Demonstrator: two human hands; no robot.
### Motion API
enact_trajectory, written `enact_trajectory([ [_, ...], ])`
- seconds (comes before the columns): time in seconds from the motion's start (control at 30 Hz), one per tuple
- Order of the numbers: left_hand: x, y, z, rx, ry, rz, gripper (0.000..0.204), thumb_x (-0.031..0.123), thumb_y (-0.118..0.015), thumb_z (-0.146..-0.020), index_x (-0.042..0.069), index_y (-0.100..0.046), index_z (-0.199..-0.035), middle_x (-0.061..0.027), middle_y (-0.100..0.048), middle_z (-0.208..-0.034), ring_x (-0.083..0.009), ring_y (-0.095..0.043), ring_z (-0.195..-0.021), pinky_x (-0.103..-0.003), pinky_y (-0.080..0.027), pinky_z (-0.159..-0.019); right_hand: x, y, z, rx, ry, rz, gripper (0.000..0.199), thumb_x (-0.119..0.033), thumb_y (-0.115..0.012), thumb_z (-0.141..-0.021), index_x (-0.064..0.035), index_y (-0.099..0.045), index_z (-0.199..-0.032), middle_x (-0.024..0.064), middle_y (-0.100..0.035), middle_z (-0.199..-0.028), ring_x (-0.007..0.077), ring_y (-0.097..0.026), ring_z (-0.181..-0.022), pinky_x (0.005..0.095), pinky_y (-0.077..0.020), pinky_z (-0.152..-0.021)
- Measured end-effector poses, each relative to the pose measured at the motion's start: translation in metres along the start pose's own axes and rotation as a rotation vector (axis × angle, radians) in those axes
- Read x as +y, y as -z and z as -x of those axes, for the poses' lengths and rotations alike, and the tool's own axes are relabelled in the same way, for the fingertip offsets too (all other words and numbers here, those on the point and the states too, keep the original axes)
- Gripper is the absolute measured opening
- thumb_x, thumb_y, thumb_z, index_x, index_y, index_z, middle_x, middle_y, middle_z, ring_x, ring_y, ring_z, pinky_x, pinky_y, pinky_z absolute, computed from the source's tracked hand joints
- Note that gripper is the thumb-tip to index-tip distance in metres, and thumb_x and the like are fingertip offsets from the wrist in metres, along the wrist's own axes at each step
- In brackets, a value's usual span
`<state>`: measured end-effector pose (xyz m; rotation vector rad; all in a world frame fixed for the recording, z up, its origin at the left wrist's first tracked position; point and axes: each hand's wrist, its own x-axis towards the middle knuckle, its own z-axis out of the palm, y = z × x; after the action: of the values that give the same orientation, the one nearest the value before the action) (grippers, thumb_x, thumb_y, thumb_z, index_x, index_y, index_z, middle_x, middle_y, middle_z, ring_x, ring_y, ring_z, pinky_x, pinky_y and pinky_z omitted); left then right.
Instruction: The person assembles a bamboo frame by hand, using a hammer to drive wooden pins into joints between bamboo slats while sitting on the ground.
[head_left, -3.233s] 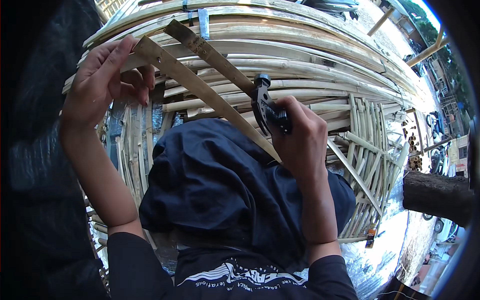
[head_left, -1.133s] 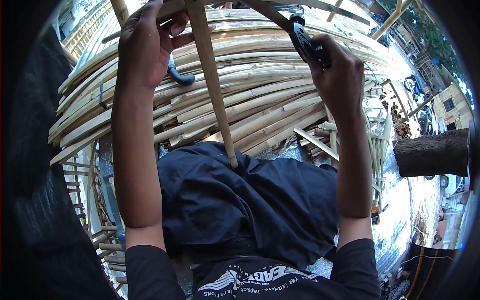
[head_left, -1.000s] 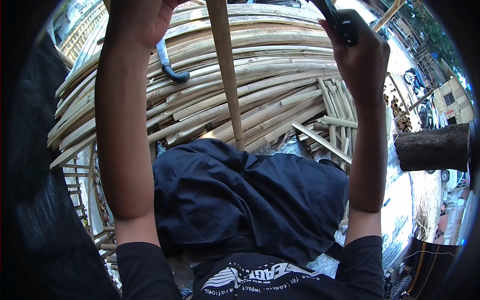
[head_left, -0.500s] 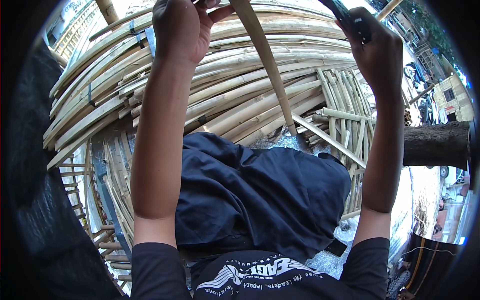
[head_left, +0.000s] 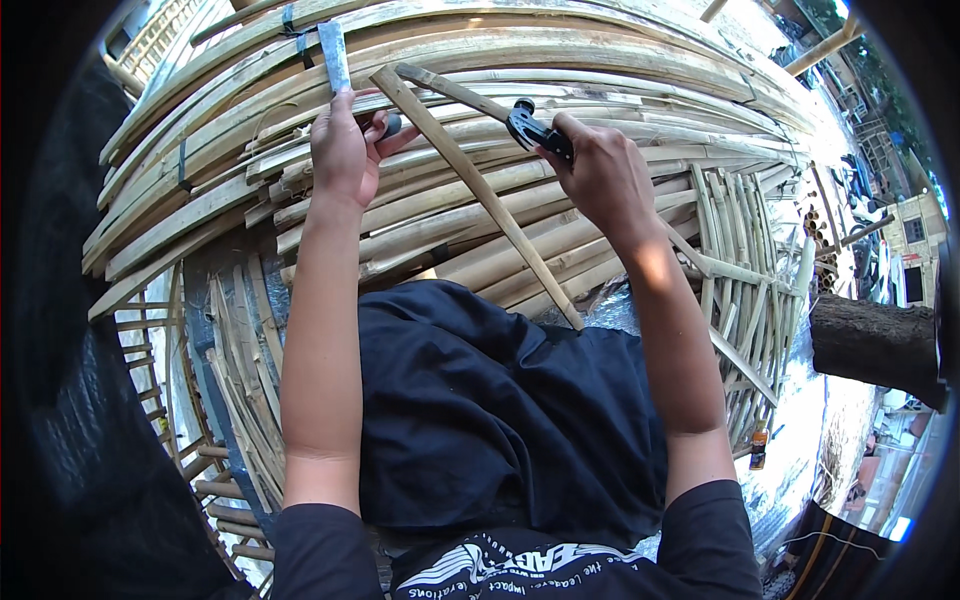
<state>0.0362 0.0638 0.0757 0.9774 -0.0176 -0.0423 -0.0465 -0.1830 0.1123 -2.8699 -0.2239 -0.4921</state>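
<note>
My right hand [head_left: 605, 175] is wrapped around the black grip of a claw hammer [head_left: 527, 124], its dark head pointing up and left. A wooden stick [head_left: 455, 91] lines up with that head; whether they are joined I cannot tell. At the left, my left hand [head_left: 345, 150] has its fingers curled about something with a dark round end [head_left: 391, 124], mostly hidden. A flat grey metal blade [head_left: 333, 58] shows just above its thumb. Beside its fingertips, a long bamboo strip [head_left: 480, 187] slants down to the dark cloth [head_left: 500, 400] across my lap.
Stacked split bamboo [head_left: 590, 55] fills the area ahead, bound with dark straps [head_left: 182, 165]. A bamboo slat frame [head_left: 740, 230] lies at the right, near a thick dark log [head_left: 870, 340]. A small orange bottle [head_left: 759, 445] stands on shiny sheeting. Bamboo rungs [head_left: 235, 515] run along the left.
Both hands have come lower and nearer to me. My right hand has swung left with the hammer, whose head now shows. The bamboo strip's upper end has shifted left and down.
</note>
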Motion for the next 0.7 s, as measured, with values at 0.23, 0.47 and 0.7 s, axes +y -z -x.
enact_trajectory([
  [0.23,-0.027,0.065,-0.016,0.11,0.169,-0.194,0.037,0.025,-0.031,-0.108,-0.004,-0.053,-0.112,-0.0042,-0.05,-0.08,-0.0089,-0.049,-0.066,-0.043,-0.067,-0.074,-0.023,-0.048,-0.011,-0.172,-0.045,0.008,0.029,-0.035,-0.069,-0.09,-0.0071,-0.061,-0.095,0.0181,-0.065,-0.071,0.041,-0.065,-0.071,0.0494,-0.0474,-0.06],
  [0.47,-0.033,0.092,-0.006,0.05,0.337,-0.517,0.04,0.029,-0.03,-0.109,-0.002,-0.056,-0.109,-0.0061,-0.056,-0.08,-0.0103,-0.053,-0.064,-0.038,-0.066,-0.066,-0.017,-0.072,-0.007,-0.25,-0.053,-0.045,0.027,-0.031,-0.07,-0.089,-0.0057,-0.061,-0.094,0.0194,-0.065,-0.071,0.0422,-0.064,-0.073,0.0492,-0.046,-0.06],
  [0.7,-0.036,0.095,-0.007,0.057,0.259,-0.673,0.041,0.03,-0.032,-0.109,-0.002,-0.058,-0.105,-0.0055,-0.059,-0.076,-0.0097,-0.055,-0.06,-0.031,-0.061,-0.056,-0.02,-0.072,-0.004,-0.212,-0.042,-0.033,0.027,-0.029,-0.071,-0.088,-0.0051,-0.061,-0.095,0.0201,-0.064,-0.072,0.0423,-0.063,-0.074,0.0503,-0.0459,-0.062],
])
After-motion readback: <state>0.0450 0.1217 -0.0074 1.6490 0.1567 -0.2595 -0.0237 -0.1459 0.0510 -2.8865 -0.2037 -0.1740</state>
